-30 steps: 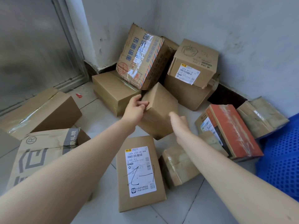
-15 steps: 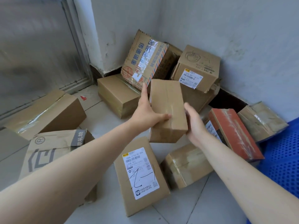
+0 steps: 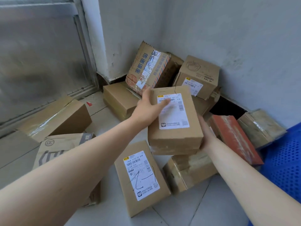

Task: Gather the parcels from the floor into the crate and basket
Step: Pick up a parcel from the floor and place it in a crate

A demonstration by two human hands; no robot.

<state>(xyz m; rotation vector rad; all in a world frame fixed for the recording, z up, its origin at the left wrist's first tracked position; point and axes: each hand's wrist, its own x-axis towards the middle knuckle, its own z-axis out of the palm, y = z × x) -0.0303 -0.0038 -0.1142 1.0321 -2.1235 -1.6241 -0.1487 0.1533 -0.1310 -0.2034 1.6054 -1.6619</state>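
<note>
I hold a brown cardboard parcel (image 3: pixel 175 136) with a white shipping label facing up, lifted above the floor. My left hand (image 3: pixel 149 108) grips its upper left side with the thumb across the label. My right hand (image 3: pixel 206 135) supports its right lower edge, partly hidden behind it. Below it on the tiles lie a labelled flat parcel (image 3: pixel 140 178) and a taped parcel (image 3: pixel 189 170). A blue perforated crate (image 3: pixel 284 162) shows at the right edge.
Several more parcels crowd the wall corner: a striped-edge box (image 3: pixel 146 70), a box with a drawing (image 3: pixel 197 75), a low box (image 3: pixel 118 98), a red-topped box (image 3: pixel 234 137), a taped one (image 3: pixel 260 128). Two large boxes (image 3: pixel 53 118) lie left by a metal door.
The parcel rose off the floor and turned over, so its white label now faces up. Both hands moved with it, nearer to me.
</note>
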